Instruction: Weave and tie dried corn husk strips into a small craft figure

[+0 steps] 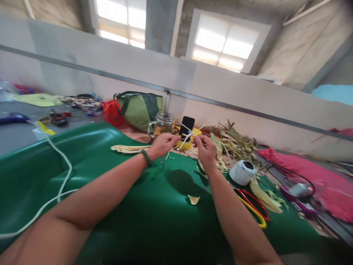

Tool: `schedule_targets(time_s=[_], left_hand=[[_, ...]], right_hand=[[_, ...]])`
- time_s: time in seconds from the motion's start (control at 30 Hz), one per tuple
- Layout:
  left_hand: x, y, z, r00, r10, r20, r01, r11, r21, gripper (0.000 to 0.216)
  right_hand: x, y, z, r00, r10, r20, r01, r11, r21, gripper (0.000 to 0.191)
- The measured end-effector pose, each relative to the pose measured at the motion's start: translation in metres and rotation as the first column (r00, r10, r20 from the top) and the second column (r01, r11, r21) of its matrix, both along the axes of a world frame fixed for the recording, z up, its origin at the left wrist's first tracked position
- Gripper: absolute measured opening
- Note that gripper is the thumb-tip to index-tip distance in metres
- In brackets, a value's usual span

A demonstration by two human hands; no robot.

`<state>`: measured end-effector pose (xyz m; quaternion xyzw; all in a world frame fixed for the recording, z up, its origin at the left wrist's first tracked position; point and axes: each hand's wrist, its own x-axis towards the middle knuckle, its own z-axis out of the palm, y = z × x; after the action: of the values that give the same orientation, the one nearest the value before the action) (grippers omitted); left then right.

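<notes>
Both hands are raised over the far side of the green mat (165,228). My left hand (164,144), with a dark bracelet at the wrist, is closed in a pinch on pale strips (184,141) that look like dried husk. My right hand (205,149) pinches the other side of the same strips, which cross between the hands. A phone (188,123) stands upright just behind them. To the left of my left hand lies a bundle of pale husk (129,148). One small husk scrap (193,200) rests on the mat between my forearms.
A glass mug (163,125) and a green bag (143,110) stand behind my left hand. On the right are dried stalks (237,141), a white spool (242,172), scissors with red and yellow handles (255,209), and pink cloth (309,184). A white cable (67,165) crosses the left side.
</notes>
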<state>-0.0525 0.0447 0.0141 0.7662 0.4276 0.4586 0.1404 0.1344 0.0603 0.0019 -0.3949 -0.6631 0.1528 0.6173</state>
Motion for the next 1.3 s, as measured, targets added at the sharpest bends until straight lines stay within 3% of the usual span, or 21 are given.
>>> schedule_targets(time_s=[0.1,0.2,0.27,0.4,0.5,0.57,0.73,0.83,1.0,1.1,1.2,1.3], left_hand=[[0.005,0.002,-0.006,0.981,-0.156,0.113,0.163,0.985,-0.057,0.048],[0.003,0.005,-0.006,0.939,-0.098,0.328,0.135,0.986,-0.093,0.056],[0.001,0.005,-0.004,0.906,-0.057,0.42,0.112,0.988,-0.108,0.058],[0.003,0.001,-0.001,0.884,-0.132,0.448,0.199,0.974,-0.105,0.049],[0.006,-0.003,-0.002,0.846,-0.288,0.449,0.395,0.904,-0.165,0.045],[0.007,-0.004,-0.003,0.834,-0.317,0.452,0.444,0.872,-0.206,0.042],[0.004,0.001,-0.005,0.885,-0.186,0.426,0.301,0.928,-0.219,0.029],[0.005,0.005,-0.006,0.866,-0.092,0.492,0.244,0.936,-0.253,0.025],[0.006,0.003,-0.004,0.865,-0.183,0.467,0.351,0.886,-0.303,0.022],[0.003,0.002,-0.002,0.924,-0.191,0.33,0.28,0.927,-0.248,0.02],[0.001,0.003,-0.002,0.979,-0.074,0.192,0.11,0.977,-0.181,0.028],[0.002,0.002,-0.006,0.997,-0.063,0.05,0.073,0.972,-0.222,0.028]], right_hand=[[-0.014,-0.012,-0.005,0.986,0.074,0.149,-0.081,0.996,0.04,0.027],[-0.018,-0.017,-0.008,0.951,0.047,0.307,-0.088,0.989,0.118,0.027],[-0.016,-0.017,-0.008,0.946,0.003,0.323,-0.053,0.988,0.146,0.029],[-0.013,-0.017,-0.005,0.955,0.007,0.295,-0.032,0.996,0.08,0.033],[-0.015,-0.018,-0.004,0.941,0.108,0.321,-0.119,0.993,0.017,0.034],[-0.017,-0.019,-0.004,0.927,0.173,0.333,-0.176,0.984,-0.02,0.035],[-0.017,-0.021,-0.003,0.884,0.153,0.442,-0.159,0.987,-0.024,0.038],[-0.015,-0.022,-0.002,0.853,0.093,0.514,-0.116,0.993,0.012,0.038],[-0.01,-0.021,0.0,0.853,0.082,0.515,-0.1,0.995,0.007,0.04],[-0.003,-0.02,0.002,0.852,0.041,0.522,-0.066,0.997,0.03,0.043],[0.001,-0.024,0.005,0.856,-0.093,0.508,0.015,0.988,0.155,0.044],[-0.002,-0.031,0.011,0.861,-0.235,0.451,0.047,0.92,0.389,0.032]])
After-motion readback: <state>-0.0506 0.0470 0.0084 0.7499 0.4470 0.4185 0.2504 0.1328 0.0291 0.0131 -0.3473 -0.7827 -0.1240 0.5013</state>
